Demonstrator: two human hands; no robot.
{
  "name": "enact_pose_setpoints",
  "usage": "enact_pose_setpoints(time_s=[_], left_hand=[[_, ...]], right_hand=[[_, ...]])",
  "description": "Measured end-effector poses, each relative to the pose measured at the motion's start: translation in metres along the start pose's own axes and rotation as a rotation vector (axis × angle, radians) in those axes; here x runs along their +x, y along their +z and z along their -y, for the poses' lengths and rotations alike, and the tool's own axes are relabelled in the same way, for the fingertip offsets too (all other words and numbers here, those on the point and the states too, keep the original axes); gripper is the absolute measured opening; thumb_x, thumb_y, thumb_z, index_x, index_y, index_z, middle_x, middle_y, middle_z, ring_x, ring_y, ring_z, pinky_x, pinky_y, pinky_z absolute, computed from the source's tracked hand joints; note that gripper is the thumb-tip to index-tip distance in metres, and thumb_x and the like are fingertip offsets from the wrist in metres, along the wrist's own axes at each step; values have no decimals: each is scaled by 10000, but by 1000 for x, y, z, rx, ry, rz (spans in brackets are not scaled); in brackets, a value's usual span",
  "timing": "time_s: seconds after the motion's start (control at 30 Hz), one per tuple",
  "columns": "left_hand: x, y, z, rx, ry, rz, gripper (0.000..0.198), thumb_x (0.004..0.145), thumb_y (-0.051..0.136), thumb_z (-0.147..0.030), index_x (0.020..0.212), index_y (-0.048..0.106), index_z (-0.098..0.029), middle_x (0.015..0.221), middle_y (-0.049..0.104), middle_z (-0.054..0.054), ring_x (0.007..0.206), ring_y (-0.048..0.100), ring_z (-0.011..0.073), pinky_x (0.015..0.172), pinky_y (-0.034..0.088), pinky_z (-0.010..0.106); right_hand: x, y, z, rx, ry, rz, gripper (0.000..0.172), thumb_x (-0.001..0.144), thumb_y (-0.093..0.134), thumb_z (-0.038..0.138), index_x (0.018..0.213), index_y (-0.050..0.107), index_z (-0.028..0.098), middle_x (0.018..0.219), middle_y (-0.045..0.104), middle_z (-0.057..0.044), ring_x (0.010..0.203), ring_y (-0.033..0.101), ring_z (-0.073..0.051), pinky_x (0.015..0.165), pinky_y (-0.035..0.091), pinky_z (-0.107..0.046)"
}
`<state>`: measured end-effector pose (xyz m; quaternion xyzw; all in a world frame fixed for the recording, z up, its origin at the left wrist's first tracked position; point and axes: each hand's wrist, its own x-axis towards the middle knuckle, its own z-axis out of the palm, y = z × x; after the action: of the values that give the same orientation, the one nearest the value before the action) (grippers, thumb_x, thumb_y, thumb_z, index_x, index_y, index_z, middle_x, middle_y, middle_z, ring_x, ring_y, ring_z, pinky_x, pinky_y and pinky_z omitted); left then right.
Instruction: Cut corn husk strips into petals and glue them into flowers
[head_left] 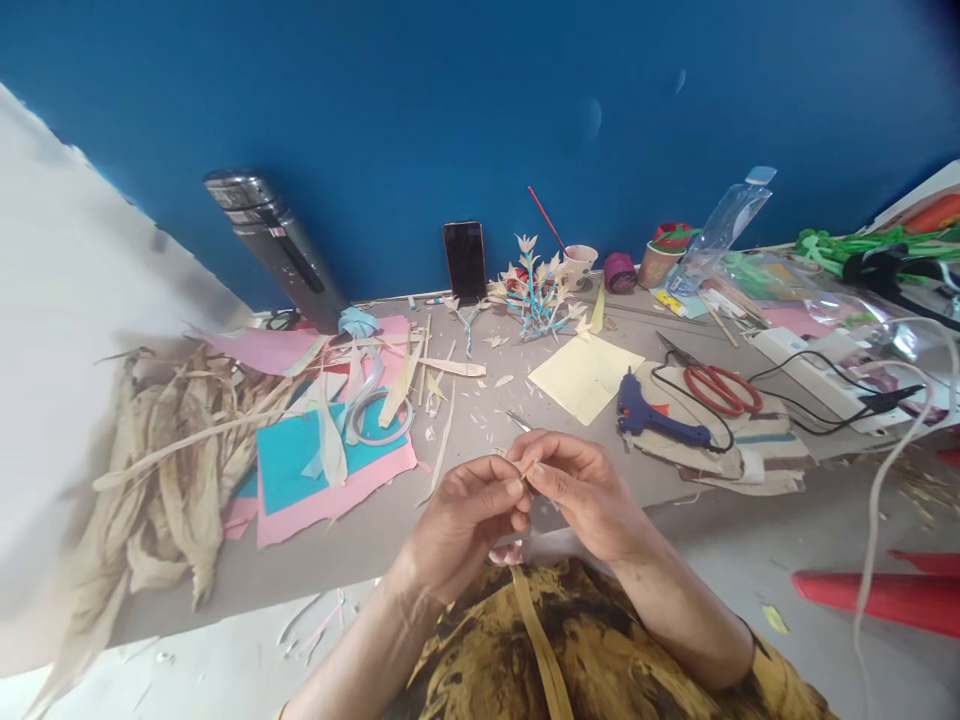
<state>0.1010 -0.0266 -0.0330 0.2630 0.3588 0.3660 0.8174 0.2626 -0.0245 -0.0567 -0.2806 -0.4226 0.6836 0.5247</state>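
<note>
My left hand (pixel 465 515) and my right hand (pixel 581 490) meet just above the near edge of the grey table (pixel 360 545). Both are closed in a pinch on a small thin strip of dried husk (pixel 529 467) held between the fingertips. A long tan husk strip (pixel 541 645) hangs down over my patterned yellow clothing below the hands. A thin metal pin or needle (pixel 517 421) lies on the table just beyond my fingers.
A pile of dried corn husks (pixel 169 470) lies at left beside pink and teal paper (pixel 322 470) and a tape ring (pixel 379 415). Yellow paper (pixel 585 375), blue glue gun (pixel 660 418), red scissors (pixel 721 388), power strip (pixel 817 378), phone (pixel 465 262), husk flower (pixel 536 285) and flask (pixel 281 250) stand farther back.
</note>
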Motion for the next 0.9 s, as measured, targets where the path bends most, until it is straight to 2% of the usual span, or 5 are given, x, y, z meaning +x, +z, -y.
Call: enact_pose_setpoints(time_s=[0.17,0.53,0.67,0.73,0.9], left_hand=[[3,-4,5,-38,9,8,185,758,797,-236,739,643,-137,637,595,0,556,539,79,603,489,240],[14,-7,0,-17,-32,74,177,781,770,-269,773,653,-137,642,576,-2,554,541,91,611,473,257],[19,-10,-15,143,-15,135,288,811,724,-393,716,619,-142,661,593,17,560,546,111,616,462,274],[17,-14,-24,371,89,76,326,861,646,-447,727,637,-151,734,642,50,665,594,152,699,479,305],[10,-23,-38,875,419,-416,114,841,637,-302,804,657,-196,763,665,7,747,583,161,737,431,290]], right_hand=[[-2,0,-2,5,14,12,136,842,749,294,952,730,218,1082,626,-51,650,654,-117,558,591,-274],[7,-1,-1,94,44,2,87,817,770,302,832,773,216,1036,621,-41,616,624,-123,525,568,-310],[13,-5,9,17,-55,-133,120,749,835,327,773,783,222,982,657,-52,753,592,-141,633,530,-279],[15,-9,17,26,-68,-201,151,714,860,342,740,775,220,960,662,-50,762,556,-133,636,490,-256],[17,-15,28,122,-26,-267,173,659,885,331,719,768,219,947,660,-48,739,518,-124,584,425,-225]])
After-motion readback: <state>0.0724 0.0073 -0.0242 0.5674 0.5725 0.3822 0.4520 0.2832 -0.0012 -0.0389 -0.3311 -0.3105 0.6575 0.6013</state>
